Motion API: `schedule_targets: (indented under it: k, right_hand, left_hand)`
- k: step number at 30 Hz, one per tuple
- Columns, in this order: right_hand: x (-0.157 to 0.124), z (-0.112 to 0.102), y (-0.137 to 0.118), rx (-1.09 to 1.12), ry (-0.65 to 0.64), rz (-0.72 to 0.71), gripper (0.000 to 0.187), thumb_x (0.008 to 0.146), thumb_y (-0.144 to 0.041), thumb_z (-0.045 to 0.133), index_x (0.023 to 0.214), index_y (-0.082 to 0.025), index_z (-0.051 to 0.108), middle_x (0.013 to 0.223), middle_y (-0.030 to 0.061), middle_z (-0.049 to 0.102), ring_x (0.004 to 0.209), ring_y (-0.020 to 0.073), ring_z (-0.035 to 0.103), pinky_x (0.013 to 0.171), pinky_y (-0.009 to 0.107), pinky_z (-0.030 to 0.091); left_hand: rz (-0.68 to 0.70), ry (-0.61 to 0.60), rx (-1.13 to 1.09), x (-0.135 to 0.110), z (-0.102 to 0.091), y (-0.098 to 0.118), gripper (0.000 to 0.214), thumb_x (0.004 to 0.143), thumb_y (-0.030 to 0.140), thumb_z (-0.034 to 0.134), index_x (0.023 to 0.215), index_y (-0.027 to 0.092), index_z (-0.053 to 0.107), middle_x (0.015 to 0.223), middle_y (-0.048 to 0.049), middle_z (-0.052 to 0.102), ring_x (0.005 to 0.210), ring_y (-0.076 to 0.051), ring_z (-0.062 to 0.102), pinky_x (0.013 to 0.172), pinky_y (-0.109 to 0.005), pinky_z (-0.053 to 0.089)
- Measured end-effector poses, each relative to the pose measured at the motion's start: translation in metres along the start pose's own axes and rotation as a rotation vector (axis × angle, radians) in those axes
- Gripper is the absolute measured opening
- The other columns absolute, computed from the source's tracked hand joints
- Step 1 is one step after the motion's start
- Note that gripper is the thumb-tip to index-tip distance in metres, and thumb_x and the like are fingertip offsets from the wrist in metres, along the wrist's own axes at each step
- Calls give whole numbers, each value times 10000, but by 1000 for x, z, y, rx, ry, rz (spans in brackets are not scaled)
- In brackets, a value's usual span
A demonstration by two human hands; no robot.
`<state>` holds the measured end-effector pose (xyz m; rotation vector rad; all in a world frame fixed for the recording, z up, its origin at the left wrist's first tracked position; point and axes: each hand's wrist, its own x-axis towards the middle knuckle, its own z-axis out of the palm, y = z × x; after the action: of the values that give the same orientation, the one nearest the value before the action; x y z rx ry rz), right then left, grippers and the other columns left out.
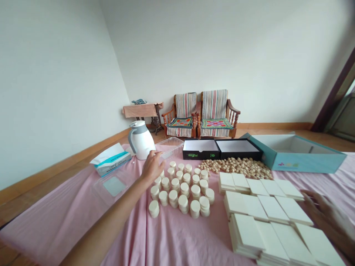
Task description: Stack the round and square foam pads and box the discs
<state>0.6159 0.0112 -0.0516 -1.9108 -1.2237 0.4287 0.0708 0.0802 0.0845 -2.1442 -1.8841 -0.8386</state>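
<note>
My left hand (153,166) reaches over the far left corner of a group of short stacks of round cream discs (183,203). Its fingers are loosely bent and a little apart, and I see nothing held in them; the hand hides part of a stack beneath it. At the right, my right hand (323,208) lies beside the outer edge of the stacked cream square tiles (273,205). Its fingers stretch toward the far row, slightly blurred, with nothing visible in them. The tiles stand in three rows of stacks on a pink cloth (172,244).
Behind the stacks lie a spread of small tan nut-like pieces (238,167), two black open boxes (201,149) and a larger blue box (307,160). A white jug (144,142), tissue pack (112,159) and clear plastic trays (172,146) stand left. Two wooden chairs (215,111) are beyond.
</note>
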Motion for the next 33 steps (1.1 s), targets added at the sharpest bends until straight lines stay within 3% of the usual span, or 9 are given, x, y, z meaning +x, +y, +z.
schedule_targets:
  k: [5,7,13,16,19,21,24,26,33]
  right_hand:
    - [9,5,16,-18,21,-12,440,691,-595,464,1023,-312,520,1111,128,577,890,348,652,519,405,513]
    - [10,7,19,-13,26,-16,414,687,-580,475,1012,-328,525,1115,118,577,916,352,652,507,398,507]
    - [10,8,21,-17,36,-28,389,685,-575,494,1001,-348,502,1090,104,568,909,349,654,466,384,505]
    - [10,8,20,13,14,-18,398,672,-554,521,1007,-339,508,1111,108,570,938,359,649,481,389,520]
    - [11,8,19,46,6,13,409,651,-559,541,987,-326,520,1097,110,587,957,368,641,464,395,523]
    - [12,8,20,65,-3,30,416,652,-567,541,990,-326,524,1067,104,600,945,360,642,452,394,524]
    - [13,9,22,66,-11,20,408,675,-564,530,1002,-322,525,1058,97,606,928,341,645,471,388,537]
    - [12,8,22,62,-15,27,407,684,-567,526,1006,-319,528,1103,99,595,938,337,642,458,375,537]
    - [5,5,6,118,-21,107,480,628,-593,555,1009,-301,543,1177,105,554,972,375,621,376,371,536]
  left_hand:
    - [-83,-80,170,31,17,-39,249,840,197,562,1079,162,623,1139,-83,575,941,-207,642,893,-318,492]
    - [-90,-131,223,36,26,-43,193,865,233,574,1032,161,639,1077,-73,615,952,-212,638,888,-340,498]
    - [-111,-201,343,46,42,-37,313,914,333,558,1168,150,561,1165,-87,595,999,-209,609,839,-417,529]
    - [-102,-192,371,47,41,-26,263,896,316,564,1065,120,612,1124,-122,601,956,-256,637,799,-410,530]
    - [-42,-168,368,49,38,-7,331,873,304,578,1155,130,574,1223,-173,542,953,-294,643,772,-411,526]
    - [57,-185,335,53,42,10,315,898,296,543,1187,174,563,1246,-147,541,998,-274,629,819,-393,517]
    - [241,-268,265,65,56,36,247,918,307,533,1125,194,607,1176,-95,598,1082,-234,585,917,-372,491]
    - [322,-329,243,76,69,51,311,916,331,552,1181,168,560,1208,-92,578,1035,-214,594,875,-427,515]
    - [325,-423,278,101,108,78,338,912,331,562,1201,156,544,1199,-93,578,1016,-215,602,849,-425,528]
